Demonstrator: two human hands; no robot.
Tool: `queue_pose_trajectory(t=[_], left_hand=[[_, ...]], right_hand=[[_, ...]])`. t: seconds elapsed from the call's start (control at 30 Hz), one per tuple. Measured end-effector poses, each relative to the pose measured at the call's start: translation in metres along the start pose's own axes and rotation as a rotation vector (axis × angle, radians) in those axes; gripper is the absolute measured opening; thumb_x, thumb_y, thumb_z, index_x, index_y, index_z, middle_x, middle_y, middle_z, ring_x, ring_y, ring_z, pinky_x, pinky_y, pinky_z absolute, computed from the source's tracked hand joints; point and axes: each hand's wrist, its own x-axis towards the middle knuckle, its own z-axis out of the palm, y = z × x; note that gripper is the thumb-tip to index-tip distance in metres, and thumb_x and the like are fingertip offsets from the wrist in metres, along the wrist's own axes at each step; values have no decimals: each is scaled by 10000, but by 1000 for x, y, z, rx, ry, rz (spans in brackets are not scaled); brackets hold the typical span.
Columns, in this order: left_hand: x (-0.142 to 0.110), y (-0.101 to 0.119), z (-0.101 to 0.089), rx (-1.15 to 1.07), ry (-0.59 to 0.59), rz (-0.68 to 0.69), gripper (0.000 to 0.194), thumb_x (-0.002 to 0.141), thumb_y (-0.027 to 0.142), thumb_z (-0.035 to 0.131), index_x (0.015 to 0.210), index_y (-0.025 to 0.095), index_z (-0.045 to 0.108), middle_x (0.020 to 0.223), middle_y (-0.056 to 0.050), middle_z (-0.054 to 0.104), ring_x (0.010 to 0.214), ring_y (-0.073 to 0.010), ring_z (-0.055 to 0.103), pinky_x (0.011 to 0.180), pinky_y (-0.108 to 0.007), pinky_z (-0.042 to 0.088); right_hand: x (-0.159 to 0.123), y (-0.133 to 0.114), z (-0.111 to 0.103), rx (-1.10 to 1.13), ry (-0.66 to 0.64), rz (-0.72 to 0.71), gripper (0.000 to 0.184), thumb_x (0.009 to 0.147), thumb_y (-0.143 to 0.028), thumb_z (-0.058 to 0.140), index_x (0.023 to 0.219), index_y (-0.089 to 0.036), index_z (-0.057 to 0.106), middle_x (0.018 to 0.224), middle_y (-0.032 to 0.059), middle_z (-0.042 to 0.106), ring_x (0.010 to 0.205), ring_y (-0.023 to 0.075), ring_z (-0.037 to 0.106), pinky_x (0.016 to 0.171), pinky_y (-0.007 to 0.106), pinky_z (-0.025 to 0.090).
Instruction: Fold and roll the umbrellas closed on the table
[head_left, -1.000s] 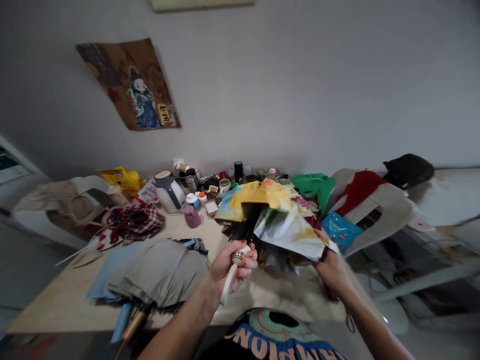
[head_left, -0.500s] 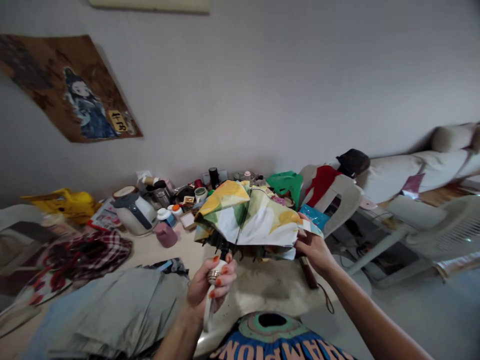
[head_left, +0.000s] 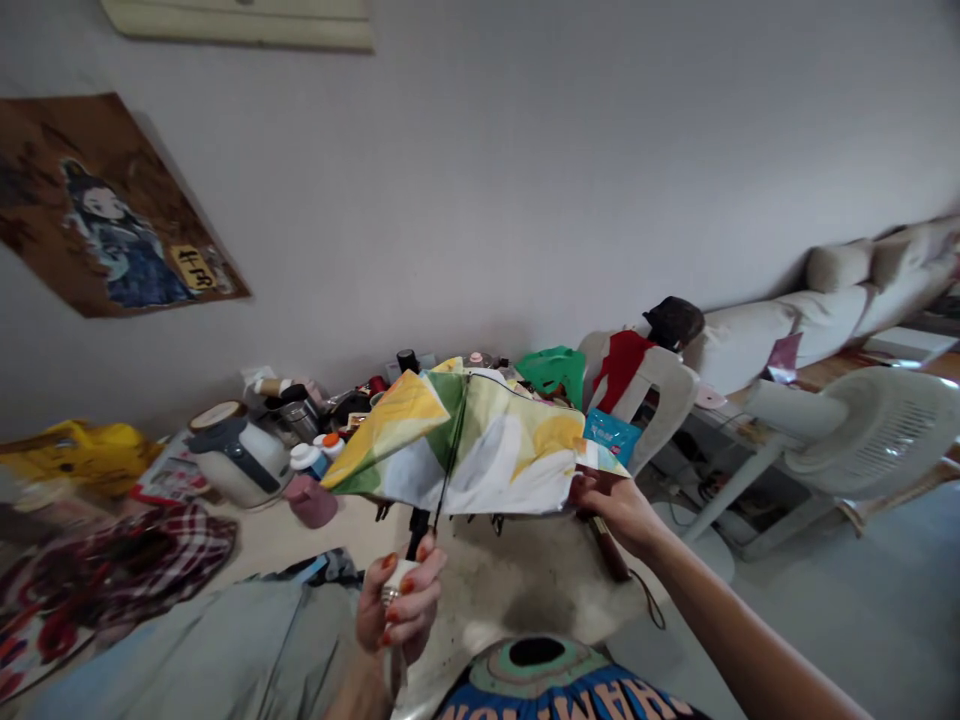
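The left hand [head_left: 403, 600], lower centre of the frame, is closed around the white, metal-ringed handle [head_left: 397, 580] of a partly folded yellow, green and white fabric umbrella [head_left: 487, 445], which spans the centre. The right hand [head_left: 611, 505], right of centre, pinches the canopy's edge between thumb and bent fingers. Near it lies a dark brown rod-shaped handle with a cord loop [head_left: 609, 549]. A white-and-grey electric kettle [head_left: 238, 455] and a dusty-pink cup [head_left: 311, 500] stand left of centre; grey folded fabric [head_left: 217, 640] occupies the lower left.
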Motion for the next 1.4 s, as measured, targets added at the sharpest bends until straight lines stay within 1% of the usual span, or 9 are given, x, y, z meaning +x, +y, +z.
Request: queue_pose_trajectory(t=[0.17, 0.33, 0.43, 0.6, 0.77, 0.97, 1.17, 1.27, 1.4], left_hand=[[10, -15, -15, -171, -96, 174, 179, 856, 245, 586, 891, 212, 414, 630, 80, 387, 355, 19, 293, 271, -2, 235], [22, -25, -23, -60, -49, 193, 151, 849, 267, 572, 940, 182, 485, 678, 48, 388, 411, 8, 311, 282, -2, 217], [25, -23, -26, 62, -56, 174, 207, 816, 290, 623, 962, 168, 542, 696, 44, 366, 428, 8, 279, 289, -12, 212], [28, -18, -29, 226, -77, 198, 192, 809, 306, 641, 952, 188, 594, 689, 43, 352, 436, -7, 213, 309, -50, 259], [31, -20, -36, 322, -111, 190, 199, 826, 328, 634, 986, 211, 613, 705, 27, 421, 441, -12, 285, 332, -74, 288], [30, -29, -48, 432, -134, 181, 272, 792, 395, 675, 953, 200, 577, 703, 19, 472, 417, -5, 377, 361, -99, 293], [30, -28, -52, 547, -140, 125, 412, 726, 504, 727, 874, 199, 494, 684, 42, 484, 385, 0, 376, 346, -107, 287], [37, -29, -52, 560, -160, 129, 443, 718, 545, 717, 852, 199, 476, 684, 48, 474, 398, -2, 389, 355, -108, 292], [50, -40, -50, 560, -172, 52, 430, 703, 513, 742, 841, 199, 482, 686, 39, 479, 439, -28, 432, 360, -119, 310]], right_hand=[[-4, -8, -1, 3, -24, 72, 442, 638, -244, 627, 1070, -148, 630, 932, 68, 707, 691, 160, 622, 591, 278, 483], [-16, -23, 4, -139, -58, 141, 317, 665, -350, 652, 915, -156, 678, 788, 54, 700, 611, 153, 605, 511, 264, 456], [-32, -40, 6, -130, -45, 92, 266, 682, -397, 662, 833, -179, 685, 703, 37, 676, 550, 143, 588, 480, 257, 449], [-43, -64, 13, -94, 101, -60, 339, 739, -473, 641, 929, -193, 672, 738, 59, 671, 564, 157, 598, 469, 265, 478], [-14, -48, 33, -200, 26, -59, 480, 747, -520, 613, 1110, -207, 608, 1065, 97, 664, 868, 217, 638, 705, 339, 547], [5, -23, 50, -247, -60, 3, 574, 763, -569, 577, 1177, -172, 552, 1176, 121, 611, 946, 241, 613, 860, 401, 494], [-15, -10, 61, -182, 76, 206, 534, 709, -637, 612, 939, -158, 566, 821, 62, 619, 741, 195, 588, 611, 297, 467], [-27, -6, 68, 41, -154, 346, 554, 689, -673, 627, 877, -155, 578, 813, 61, 627, 762, 185, 597, 628, 286, 457], [-23, -6, 84, 401, -487, 195, 555, 524, -625, 776, 761, -143, 635, 791, 66, 678, 795, 207, 625, 771, 349, 491]])
